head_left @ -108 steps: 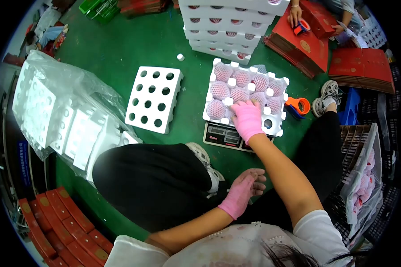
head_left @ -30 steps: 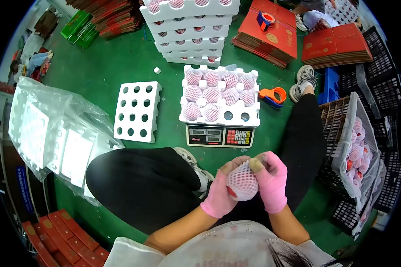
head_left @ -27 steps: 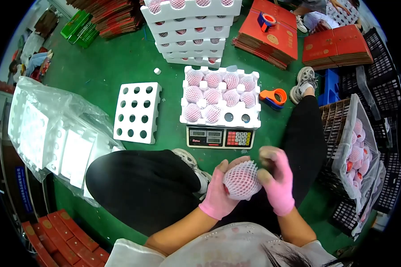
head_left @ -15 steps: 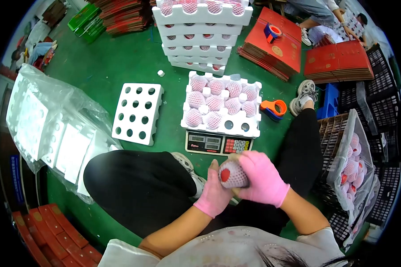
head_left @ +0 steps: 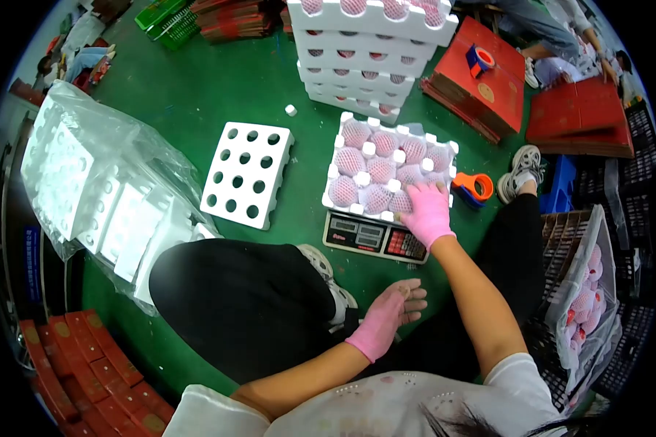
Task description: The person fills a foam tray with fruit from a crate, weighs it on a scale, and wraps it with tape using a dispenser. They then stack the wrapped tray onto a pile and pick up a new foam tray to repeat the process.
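My right hand (head_left: 428,213), in a pink glove, is at the near right corner of a white foam tray (head_left: 332,171). Its thumb and fingers curve round a fruit in a pink foam net (head_left: 399,202) in the front row; the palm hides the corner beside it. Other netted fruits (head_left: 348,161) fill the visible places. Below the tray is a scale (head_left: 353,233) with a display and keypad. My left hand (head_left: 392,315), also gloved in pink, hovers empty above my lap, fingers apart.
An unfilled foam tray (head_left: 248,171) lies on the green floor at left, beside plastic-wrapped trays (head_left: 109,197). Filled trays (head_left: 364,58) are stacked behind. An orange tape dispenser (head_left: 474,188) is right of the scale. A lined crate (head_left: 598,291) holds more netted fruits. Red cartons (head_left: 481,80) stand farther back.
The netted fruit has gone from between both hands to the tray's front row with my right hand. My left hand has let go and opened. The view has shifted slightly.
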`<state>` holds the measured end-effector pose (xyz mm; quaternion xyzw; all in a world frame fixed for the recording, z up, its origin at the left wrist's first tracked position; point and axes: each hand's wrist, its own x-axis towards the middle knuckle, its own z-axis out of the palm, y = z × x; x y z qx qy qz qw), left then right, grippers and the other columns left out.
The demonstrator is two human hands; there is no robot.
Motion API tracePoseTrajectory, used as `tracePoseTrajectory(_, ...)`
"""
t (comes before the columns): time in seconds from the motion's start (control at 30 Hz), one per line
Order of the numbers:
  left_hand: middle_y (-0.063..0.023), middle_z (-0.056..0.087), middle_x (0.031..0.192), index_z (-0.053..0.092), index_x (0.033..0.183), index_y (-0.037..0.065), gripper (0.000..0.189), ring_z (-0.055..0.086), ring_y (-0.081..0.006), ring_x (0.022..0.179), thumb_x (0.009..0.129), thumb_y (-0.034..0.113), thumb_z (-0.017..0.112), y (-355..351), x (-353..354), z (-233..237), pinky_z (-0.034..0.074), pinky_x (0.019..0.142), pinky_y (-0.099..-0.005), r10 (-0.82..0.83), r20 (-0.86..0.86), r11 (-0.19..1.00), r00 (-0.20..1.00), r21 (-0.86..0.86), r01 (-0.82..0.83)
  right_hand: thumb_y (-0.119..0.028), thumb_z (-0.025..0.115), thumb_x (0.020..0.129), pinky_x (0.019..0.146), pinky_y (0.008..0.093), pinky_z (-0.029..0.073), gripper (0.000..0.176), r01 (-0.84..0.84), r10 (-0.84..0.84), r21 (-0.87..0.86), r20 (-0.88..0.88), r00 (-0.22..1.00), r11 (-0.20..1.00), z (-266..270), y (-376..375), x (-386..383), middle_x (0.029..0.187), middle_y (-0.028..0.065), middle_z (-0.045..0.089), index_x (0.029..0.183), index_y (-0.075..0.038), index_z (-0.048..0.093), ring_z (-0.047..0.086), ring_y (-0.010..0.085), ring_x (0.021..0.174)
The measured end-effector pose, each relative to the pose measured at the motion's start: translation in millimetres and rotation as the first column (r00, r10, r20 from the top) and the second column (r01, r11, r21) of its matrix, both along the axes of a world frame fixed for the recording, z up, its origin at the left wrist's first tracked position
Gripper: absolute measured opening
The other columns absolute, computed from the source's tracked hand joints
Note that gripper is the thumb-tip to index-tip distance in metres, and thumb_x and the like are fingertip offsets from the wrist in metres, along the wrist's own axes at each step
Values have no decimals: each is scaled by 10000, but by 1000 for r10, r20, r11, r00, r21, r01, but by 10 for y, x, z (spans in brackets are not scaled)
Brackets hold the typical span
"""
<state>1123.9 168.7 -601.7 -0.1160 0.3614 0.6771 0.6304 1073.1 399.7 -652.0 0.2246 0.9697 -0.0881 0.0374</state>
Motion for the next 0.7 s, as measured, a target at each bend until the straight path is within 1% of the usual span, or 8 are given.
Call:
tracePoseTrajectory(0.17, -73, 629, 1260, 495, 1418, 50, 456, 624, -189, 1124, 1067, 341, 505, 3, 39, 21, 490, 972, -348, -36, 7, 999, 999, -13, 36, -396, 807, 770, 1166, 503, 289, 611, -39, 52, 75, -175, 983, 996, 17, -58, 155, 1255, 93, 634, 1297, -135, 640, 533, 316, 1249)
tracePoseTrajectory(0.4, -88, 627, 1258, 491, 1414, 33, 469, 621, -189, 1123, 1062, 341, 523, 27, 131, 112, 486, 983, -348, -153, -39, 986, 987, -67, 150, -284, 794, 769, 1030, 437, 407, 382, 9, -13, 66, 65, 998, 998, -90, -5, 132, 1101, 56, 654, 1116, -144, 719, 584, 266, 1141)
tracePoseTrajectory(0.47, -103, 624, 1264, 479, 1426, 22, 487, 618, -193, 1132, 1062, 343, 527, 38, 103, 431, 486, 985, -353, -238, -140, 966, 961, -137, 219, -264, 794, 771, 1035, 438, 409, 424, 24, -25, -22, -92, 995, 999, -4, 4, 255, 1134, 62, 651, 1166, -141, 698, 579, 273, 1156)
tracePoseTrajectory(0.57, -172, 591, 1376, 484, 1438, -11, 515, 626, -226, 1173, 1072, 351, 515, -281, -318, 1471, 484, 1010, -382, -154, -405, 973, 901, 95, 210, -246, 803, 789, 1072, 457, 396, 618, 36, -92, -153, -375, 923, 988, 569, -103, 711, 1326, 127, 601, 1349, -102, 587, 535, 329, 1243)
tracePoseTrajectory(0.6, -168, 604, 1284, 520, 1356, -17, 451, 628, -228, 1097, 1072, 333, 507, -494, -522, 1736, 503, 956, -375, -9, -627, 973, 779, 175, 152, -209, 798, 795, 1096, 454, 385, 622, 123, -181, -166, -404, 897, 978, 858, -168, 962, 1364, 145, 586, 1362, -76, 579, 520, 338, 1272)
tracePoseTrajectory(0.63, -164, 616, 1192, 557, 1274, -23, 399, 630, -229, 1021, 1071, 316, 499, -735, -761, 1888, 521, 903, -368, 310, -844, 942, 439, 336, -19, -157, 784, 801, 1105, 450, 395, 608, 179, -237, -167, -460, 856, 970, 1173, -255, 1283, 1374, 161, 585, 1369, -65, 584, 529, 344, 1278)
tracePoseTrajectory(0.67, -160, 628, 1100, 593, 1192, -29, 364, 632, -231, 945, 1070, 299, 491, -904, -997, 1954, 540, 849, -361, 492, -861, 819, -129, 508, -266, -97, 735, 834, 1099, 431, 415, 545, 242, -291, -163, -519, 804, 957, 1421, -354, 1676, 1379, 182, 587, 1354, -23, 592, 548, 350, 1273)
tracePoseTrajectory(0.7, -155, 640, 1008, 629, 1110, -35, 350, 634, -232, 869, 1070, 281, 484, -988, -1318, 2007, 558, 795, -353, 338, -780, 662, -526, 594, -456, -72, 697, 862, 1107, 422, 420, 497, 322, -331, -120, -565, 755, 939, 1504, -454, 2165, 1376, 198, 591, 1340, 16, 593, 561, 347, 1268)
